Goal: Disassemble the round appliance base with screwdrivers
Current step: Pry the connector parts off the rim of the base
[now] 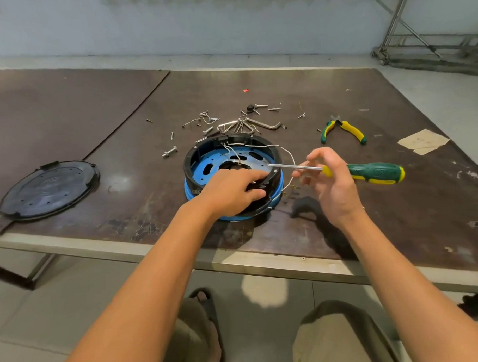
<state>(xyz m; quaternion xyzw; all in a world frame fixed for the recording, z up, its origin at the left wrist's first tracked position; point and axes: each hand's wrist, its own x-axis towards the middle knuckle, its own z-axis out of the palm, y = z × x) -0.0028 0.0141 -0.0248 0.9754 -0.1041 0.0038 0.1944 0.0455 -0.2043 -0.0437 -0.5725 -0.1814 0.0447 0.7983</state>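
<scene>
Counter (339,211): dark brown board surface filling the middle of the frame, carrying all items. Round appliance base (206,163): centre of frame, black ring on a blue shell, interior blue perforated plate exposed, thin white wires (287,155) looped loose over its right rim; judged partly stripped, with ring and plate apparently still joined. Black round cover (49,189): lower left of the counter, lying flat, well apart from the base; judged already removed. Left hand (232,191): resting on the near rim of the base, grip curled over the black ring, apparently steadying it. Right hand (332,184): just right of the base, fingers pinching the shaft end of a green-and-yellow screwdriver (376,173), the tip reaching over the right rim toward a screw (275,171); judged the step in hand. Green-and-yellow pliers (342,130): upper right, unused. Loose screws, bolts and hex keys (234,123): scattered behind the base, judged removed fasteners. Paper scrap (423,141): far right.
</scene>
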